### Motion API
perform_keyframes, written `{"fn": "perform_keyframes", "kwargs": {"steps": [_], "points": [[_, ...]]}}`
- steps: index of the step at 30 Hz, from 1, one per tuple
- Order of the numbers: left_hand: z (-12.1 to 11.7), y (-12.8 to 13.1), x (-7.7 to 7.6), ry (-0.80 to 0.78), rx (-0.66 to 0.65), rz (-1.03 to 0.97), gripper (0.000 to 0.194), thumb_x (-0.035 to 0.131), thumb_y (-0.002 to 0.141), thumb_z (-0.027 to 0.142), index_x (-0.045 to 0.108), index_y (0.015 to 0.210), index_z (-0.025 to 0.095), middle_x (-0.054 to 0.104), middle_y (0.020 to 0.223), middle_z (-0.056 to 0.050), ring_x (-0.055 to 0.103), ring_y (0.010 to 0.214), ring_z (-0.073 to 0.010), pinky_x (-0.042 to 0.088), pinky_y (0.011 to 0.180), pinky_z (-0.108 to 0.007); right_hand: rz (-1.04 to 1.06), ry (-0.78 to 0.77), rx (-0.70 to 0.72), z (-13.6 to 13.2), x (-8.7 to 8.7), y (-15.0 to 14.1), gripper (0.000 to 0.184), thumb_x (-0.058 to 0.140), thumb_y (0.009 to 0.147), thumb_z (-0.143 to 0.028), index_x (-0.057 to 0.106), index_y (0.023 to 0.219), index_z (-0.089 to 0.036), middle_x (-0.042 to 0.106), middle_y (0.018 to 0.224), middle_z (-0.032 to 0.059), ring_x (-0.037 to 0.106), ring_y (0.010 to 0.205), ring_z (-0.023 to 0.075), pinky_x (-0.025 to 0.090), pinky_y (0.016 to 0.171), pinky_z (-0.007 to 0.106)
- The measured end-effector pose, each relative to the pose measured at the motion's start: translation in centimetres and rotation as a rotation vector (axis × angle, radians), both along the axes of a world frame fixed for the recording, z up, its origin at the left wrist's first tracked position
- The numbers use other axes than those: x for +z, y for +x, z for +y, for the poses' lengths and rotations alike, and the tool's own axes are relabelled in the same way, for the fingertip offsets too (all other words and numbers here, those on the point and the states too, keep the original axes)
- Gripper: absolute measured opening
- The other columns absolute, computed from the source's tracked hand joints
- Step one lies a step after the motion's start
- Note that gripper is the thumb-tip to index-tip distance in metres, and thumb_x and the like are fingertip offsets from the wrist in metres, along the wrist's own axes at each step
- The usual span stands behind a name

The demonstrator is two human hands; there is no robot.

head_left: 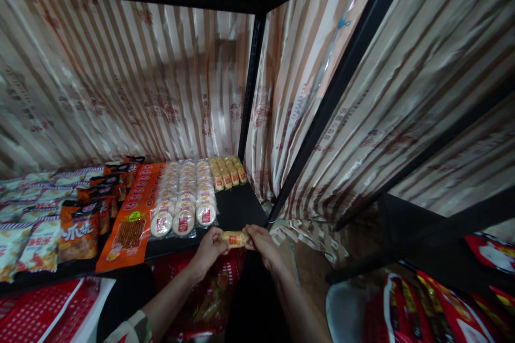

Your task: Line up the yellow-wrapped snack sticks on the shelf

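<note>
Between my two hands is a small yellow wrapped snack roll [234, 239] with a red label, held level just past the shelf's front edge. My left hand [210, 251] pinches its left end, and my right hand [263, 245] is closed on its right end. On the black shelf [237, 209] behind, rows of similar yellow snack rolls [228, 172] lie at the back right corner. To their left are rows of round pale wrapped biscuits [185, 218] with red labels. Below my hands sits a red basket [169, 273] holding more wrapped packs, hard to make out.
Farther left stand an orange stick-snack pack [131, 230], orange-black snack bags [79, 230] and white snack bags [40, 244]. A black metal post [317, 123] slants at the right before striped curtains [161, 80]. Red packets [438, 305] and a pale stool [346, 311] are lower right.
</note>
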State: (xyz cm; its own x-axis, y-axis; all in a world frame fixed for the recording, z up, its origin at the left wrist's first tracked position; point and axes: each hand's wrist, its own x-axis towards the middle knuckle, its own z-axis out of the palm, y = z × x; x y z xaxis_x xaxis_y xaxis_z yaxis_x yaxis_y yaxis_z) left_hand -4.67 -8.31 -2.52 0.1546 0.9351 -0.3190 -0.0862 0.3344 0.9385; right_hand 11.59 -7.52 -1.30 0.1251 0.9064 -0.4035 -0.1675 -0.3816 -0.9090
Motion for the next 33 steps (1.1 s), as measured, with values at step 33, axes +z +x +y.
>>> {"fn": "perform_keyframes", "kwargs": {"steps": [33], "points": [[-0.3, 3.1, -0.1, -0.126, 0.285, -0.227, 0.024, 0.069, 0.061, 0.015, 0.058, 0.083, 0.016, 0.063, 0.071, 0.0, 0.06, 0.066, -0.0097, 0.05, 0.069, -0.025, -0.38, 0.25, 0.066, 0.5, -0.9, -2.0, 0.019, 0.061, 0.066, -0.035, 0.064, 0.08, -0.022, 0.064, 0.068, 0.0001, 0.06, 0.065, 0.0156, 0.046, 0.063, 0.025]]}}
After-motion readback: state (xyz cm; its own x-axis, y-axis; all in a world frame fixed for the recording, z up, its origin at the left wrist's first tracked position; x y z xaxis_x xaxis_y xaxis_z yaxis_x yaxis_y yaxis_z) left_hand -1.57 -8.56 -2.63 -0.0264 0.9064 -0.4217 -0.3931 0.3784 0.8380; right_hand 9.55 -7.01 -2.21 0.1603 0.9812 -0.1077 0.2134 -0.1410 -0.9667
